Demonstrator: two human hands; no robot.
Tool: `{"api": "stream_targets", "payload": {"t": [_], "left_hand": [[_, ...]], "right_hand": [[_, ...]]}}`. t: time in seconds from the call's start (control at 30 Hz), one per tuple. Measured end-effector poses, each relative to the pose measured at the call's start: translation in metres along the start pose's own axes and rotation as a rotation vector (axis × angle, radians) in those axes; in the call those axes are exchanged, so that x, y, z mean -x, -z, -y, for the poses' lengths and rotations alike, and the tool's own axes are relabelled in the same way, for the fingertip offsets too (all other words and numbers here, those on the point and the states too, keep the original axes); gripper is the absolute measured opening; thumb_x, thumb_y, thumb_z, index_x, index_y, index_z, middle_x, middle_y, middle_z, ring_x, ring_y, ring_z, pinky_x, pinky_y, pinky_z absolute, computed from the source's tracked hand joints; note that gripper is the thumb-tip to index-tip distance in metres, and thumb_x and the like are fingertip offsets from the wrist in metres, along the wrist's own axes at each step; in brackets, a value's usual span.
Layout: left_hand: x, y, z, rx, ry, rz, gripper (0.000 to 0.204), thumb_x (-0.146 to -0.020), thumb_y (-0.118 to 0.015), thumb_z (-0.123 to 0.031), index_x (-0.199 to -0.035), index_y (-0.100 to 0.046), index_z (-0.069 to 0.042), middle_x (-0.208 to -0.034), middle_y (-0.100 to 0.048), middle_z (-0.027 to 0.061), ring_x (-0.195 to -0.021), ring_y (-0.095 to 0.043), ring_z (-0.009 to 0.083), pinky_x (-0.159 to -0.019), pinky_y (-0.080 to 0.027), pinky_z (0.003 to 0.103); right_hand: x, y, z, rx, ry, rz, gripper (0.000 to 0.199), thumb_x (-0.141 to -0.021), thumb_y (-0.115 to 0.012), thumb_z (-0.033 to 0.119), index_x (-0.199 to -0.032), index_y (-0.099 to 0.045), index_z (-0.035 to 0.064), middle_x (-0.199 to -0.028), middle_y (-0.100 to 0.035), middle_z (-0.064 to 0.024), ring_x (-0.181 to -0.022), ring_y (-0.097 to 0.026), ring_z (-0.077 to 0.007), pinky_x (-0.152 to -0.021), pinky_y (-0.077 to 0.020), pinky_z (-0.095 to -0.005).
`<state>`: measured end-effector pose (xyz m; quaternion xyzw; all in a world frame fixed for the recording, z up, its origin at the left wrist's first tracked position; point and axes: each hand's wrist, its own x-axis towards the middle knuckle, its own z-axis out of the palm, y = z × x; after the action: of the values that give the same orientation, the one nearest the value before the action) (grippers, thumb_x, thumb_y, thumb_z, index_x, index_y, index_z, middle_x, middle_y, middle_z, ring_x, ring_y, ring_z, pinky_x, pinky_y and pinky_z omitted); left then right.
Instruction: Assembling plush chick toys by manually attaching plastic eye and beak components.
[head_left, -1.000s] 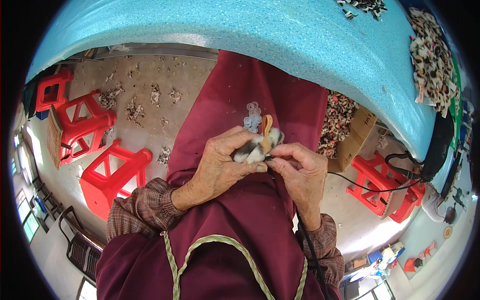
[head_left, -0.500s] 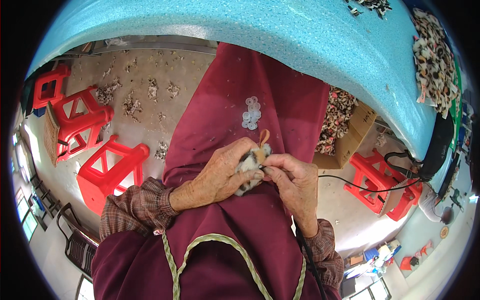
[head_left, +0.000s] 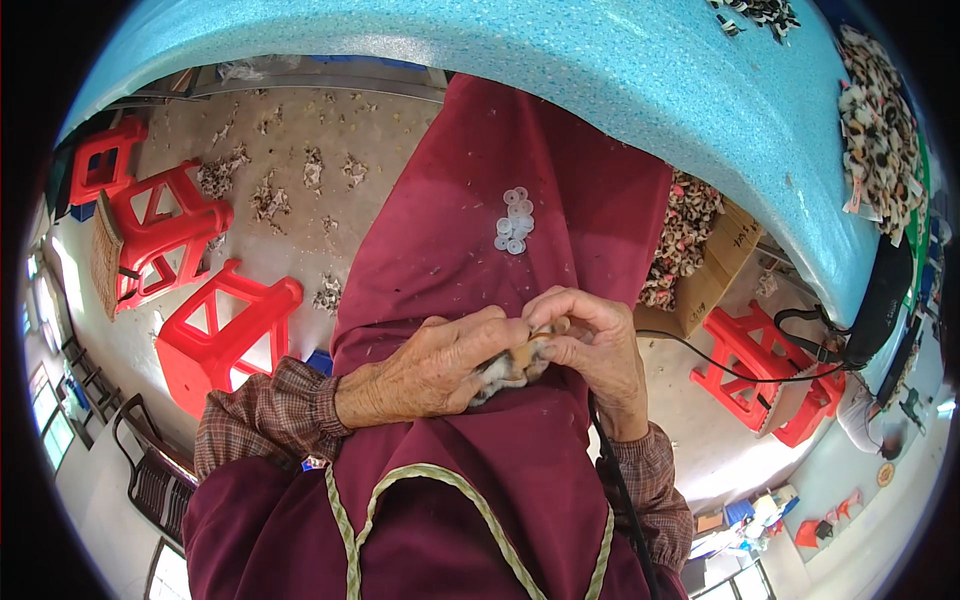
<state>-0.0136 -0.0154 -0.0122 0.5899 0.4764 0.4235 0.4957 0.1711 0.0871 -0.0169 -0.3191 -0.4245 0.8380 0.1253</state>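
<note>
While your left hand (head_left: 430, 365) and right hand (head_left: 597, 345) pinch the small grey-and-tan fuzzy toy (head_left: 508, 365), keep it steady over the maroon apron (head_left: 480, 240).

Maroon apron (head_left: 560, 200) over lap carries small cluster of white rings (head_left: 514, 221), lint specks scattered around. Turquoise table (head_left: 640, 80) above: heaps of small spotted pieces (head_left: 880, 140) along far right edge. Concrete floor (head_left: 300, 130): fluffy scrap clumps (head_left: 268, 198), red plastic stools (head_left: 215, 335), open cardboard box (head_left: 712, 275) of spotted pieces.
</note>
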Motion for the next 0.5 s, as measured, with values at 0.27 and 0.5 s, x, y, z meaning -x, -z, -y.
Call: {"api": "stream_targets", "payload": {"t": [0.27, 0.5], "left_hand": [[0.003, 0.004, 0.001, -0.228, -0.385, -0.189, 0.033, -0.068, -0.067, 0.000, -0.100, -0.060, 0.001, -0.069, -0.052, 0.0047, -0.051, -0.056, 0.0142, -0.043, -0.047, 0.027], [0.009, 0.011, -0.010, -0.381, -0.550, -0.278, 0.026, -0.066, -0.073, -0.003, -0.090, -0.062, 0.000, -0.073, -0.056, 0.0060, -0.052, -0.058, 0.0136, -0.041, -0.045, 0.025]], "right_hand": [[0.015, -0.029, 0.002, 0.139, 0.255, -0.102, 0.017, -0.073, -0.075, 0.004, -0.082, -0.061, -0.0001, -0.083, -0.061, -0.0093, -0.075, -0.060, -0.0146, -0.063, -0.0477, -0.0246], [0.020, -0.047, 0.009, 0.301, 0.489, -0.104, 0.019, -0.063, -0.076, -0.003, -0.076, -0.063, 0.0005, -0.078, -0.063, -0.0105, -0.068, -0.063, -0.0200, -0.058, -0.0493, -0.0276]]}}
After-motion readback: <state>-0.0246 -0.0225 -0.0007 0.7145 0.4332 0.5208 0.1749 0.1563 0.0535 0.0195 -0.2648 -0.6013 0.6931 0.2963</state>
